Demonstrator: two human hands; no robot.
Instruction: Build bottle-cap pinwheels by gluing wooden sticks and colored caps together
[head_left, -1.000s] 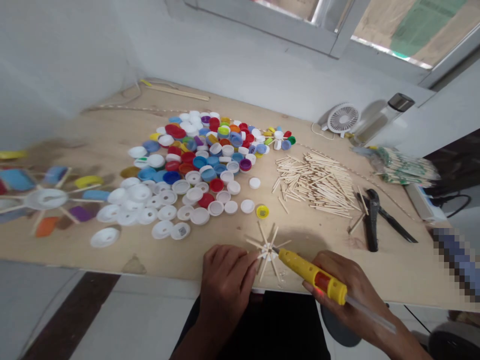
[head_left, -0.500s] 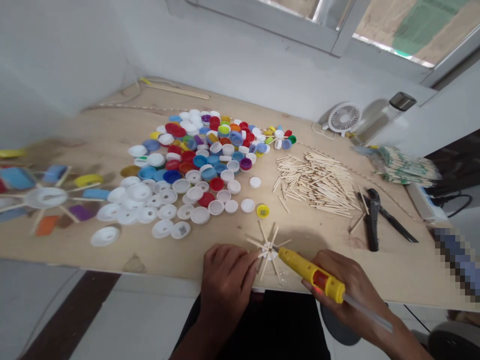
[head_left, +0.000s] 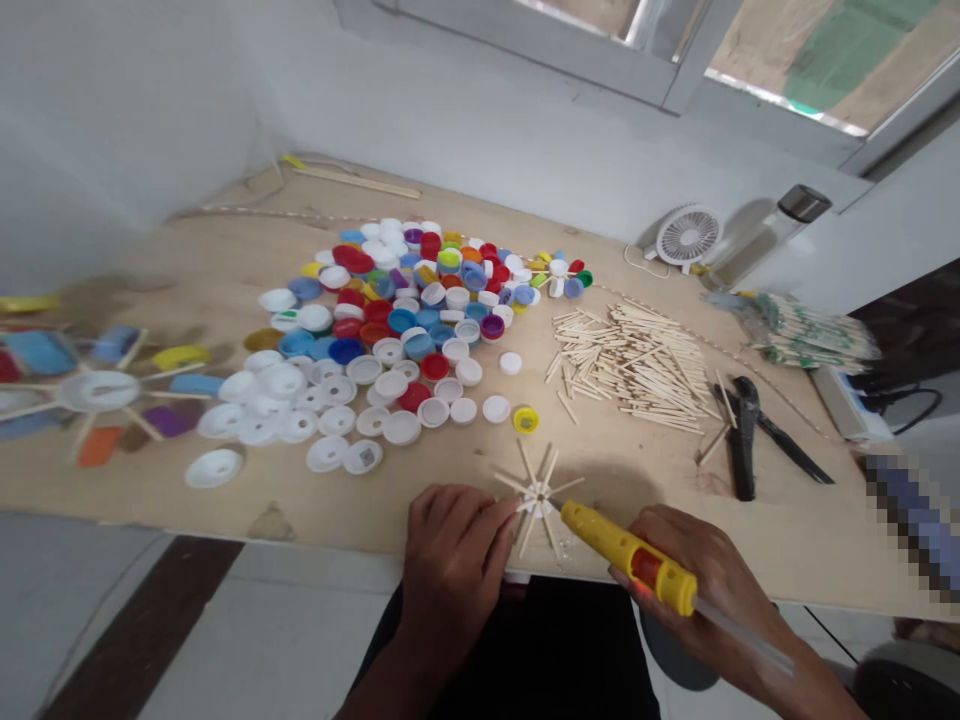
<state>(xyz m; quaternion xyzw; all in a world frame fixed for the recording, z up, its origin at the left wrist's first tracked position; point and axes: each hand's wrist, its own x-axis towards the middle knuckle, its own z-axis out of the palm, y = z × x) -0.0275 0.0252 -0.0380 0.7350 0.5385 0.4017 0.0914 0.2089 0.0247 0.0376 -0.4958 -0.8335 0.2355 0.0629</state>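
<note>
A small white bottle cap [head_left: 537, 508] lies near the table's front edge, with several thin wooden sticks [head_left: 527, 460] fanned out from it like spokes. At its left side, my left hand [head_left: 454, 545] is closed, thumb and forefinger pinching the end of one stick. My right hand [head_left: 694, 575] is wrapped round a yellow hot glue gun [head_left: 619, 545], whose clear glue stick [head_left: 742, 635] pokes out of the back. The nozzle points at the cap from the right, close to its edge; whether it touches, I cannot tell.
Colourful caps [head_left: 397, 320] are heaped left of centre. Cut sticks [head_left: 637, 365] are piled to the right, beside black-handled cutters [head_left: 744, 440]. A larger spoked cap wheel [head_left: 97, 390] sits far left. A small fan [head_left: 686, 237] and a bottle [head_left: 769, 235] stand by the wall.
The glue gun has drawn back slightly to the right, its nozzle moving from the cap's middle toward its edge. My left hand stays almost where it was.
</note>
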